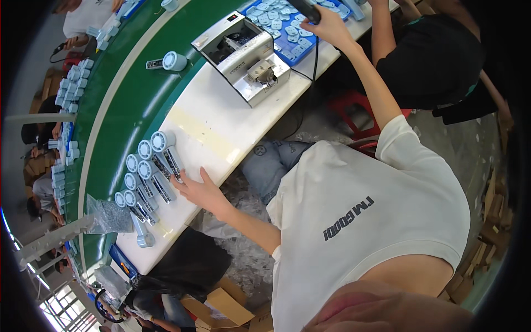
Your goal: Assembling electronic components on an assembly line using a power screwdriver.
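Observation:
Several light-blue handheld fan bodies (148, 170) lie in slanting rows on the white worktop, round heads outward and circuit boards showing in their open handles. My left hand (200, 192) is open beside them, thumb apart and fingertips at the handle end of the nearest fan body (163, 141); whether they touch it is hard to tell. Farther right, my right hand (330, 27) is raised and closed around a black electric screwdriver (305, 10), with a dark cable hanging below. The screwdriver's tip is out of view.
A silver screw feeder (243, 61) stands on the worktop (207, 119). Behind it, a blue tray (287, 50) holds light-blue plates. A green conveyor (130, 105) carries another fan body (173, 61). A clear bag (108, 216) lies at left. A co-worker in black (431, 61) sits at right.

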`<move>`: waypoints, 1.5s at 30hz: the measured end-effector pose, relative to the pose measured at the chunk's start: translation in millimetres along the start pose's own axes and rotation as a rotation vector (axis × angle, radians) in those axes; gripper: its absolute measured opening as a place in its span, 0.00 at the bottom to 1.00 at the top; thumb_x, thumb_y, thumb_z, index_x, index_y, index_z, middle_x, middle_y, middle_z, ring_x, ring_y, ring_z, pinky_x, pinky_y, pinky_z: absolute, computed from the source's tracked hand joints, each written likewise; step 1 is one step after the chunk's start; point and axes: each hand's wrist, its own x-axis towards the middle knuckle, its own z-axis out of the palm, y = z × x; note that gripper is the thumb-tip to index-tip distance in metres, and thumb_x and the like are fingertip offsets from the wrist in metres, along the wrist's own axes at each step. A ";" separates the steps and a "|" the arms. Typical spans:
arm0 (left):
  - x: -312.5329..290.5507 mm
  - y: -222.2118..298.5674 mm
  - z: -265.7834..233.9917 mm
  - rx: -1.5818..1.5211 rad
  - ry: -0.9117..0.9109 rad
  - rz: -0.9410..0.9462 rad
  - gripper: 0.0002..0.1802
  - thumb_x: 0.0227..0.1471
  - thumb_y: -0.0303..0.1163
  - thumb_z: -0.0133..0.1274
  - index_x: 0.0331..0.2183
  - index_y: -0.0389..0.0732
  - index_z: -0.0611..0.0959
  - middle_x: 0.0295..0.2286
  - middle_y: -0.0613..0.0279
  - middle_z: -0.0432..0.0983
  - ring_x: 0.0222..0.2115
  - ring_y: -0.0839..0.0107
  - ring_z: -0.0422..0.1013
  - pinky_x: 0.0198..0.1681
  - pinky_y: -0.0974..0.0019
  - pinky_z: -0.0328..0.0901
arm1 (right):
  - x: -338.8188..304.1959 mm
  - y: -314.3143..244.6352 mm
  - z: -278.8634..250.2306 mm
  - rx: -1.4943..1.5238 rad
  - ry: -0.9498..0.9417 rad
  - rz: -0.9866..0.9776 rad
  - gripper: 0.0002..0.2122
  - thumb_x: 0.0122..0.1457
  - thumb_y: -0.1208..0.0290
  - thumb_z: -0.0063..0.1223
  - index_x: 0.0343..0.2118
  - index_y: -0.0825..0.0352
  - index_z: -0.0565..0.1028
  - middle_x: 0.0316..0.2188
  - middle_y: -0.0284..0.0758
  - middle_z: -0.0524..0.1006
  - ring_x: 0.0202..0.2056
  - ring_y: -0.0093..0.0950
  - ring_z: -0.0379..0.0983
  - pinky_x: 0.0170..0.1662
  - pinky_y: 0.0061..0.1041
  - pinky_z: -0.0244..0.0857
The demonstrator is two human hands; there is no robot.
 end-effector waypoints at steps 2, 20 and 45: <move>0.0 13.0 -2.4 -0.219 -0.016 -0.096 0.26 0.48 0.32 0.55 0.48 0.32 0.68 0.50 0.47 0.57 0.44 0.49 0.64 0.47 0.51 0.60 | 13.5 27.1 18.2 -0.142 -0.097 -0.074 0.17 0.44 0.63 0.63 0.32 0.69 0.74 0.24 0.39 0.76 0.25 0.30 0.72 0.30 0.28 0.65; 13.5 21.5 7.9 -0.874 0.425 -0.090 0.19 0.48 0.28 0.56 0.41 0.30 0.71 0.41 0.51 0.68 0.44 0.61 0.66 0.49 0.62 0.62 | 16.2 10.5 42.0 -0.541 -0.071 -0.149 0.12 0.41 0.72 0.57 0.29 0.71 0.72 0.23 0.51 0.74 0.29 0.49 0.72 0.33 0.43 0.66; 4.8 156.2 8.7 -1.281 -0.094 0.348 0.22 0.46 0.34 0.58 0.42 0.35 0.72 0.35 0.57 0.72 0.33 0.66 0.71 0.39 0.67 0.65 | -103.8 -113.0 12.0 0.381 -0.198 -0.865 0.16 0.40 0.76 0.63 0.35 0.71 0.76 0.33 0.40 0.80 0.30 0.34 0.79 0.34 0.24 0.71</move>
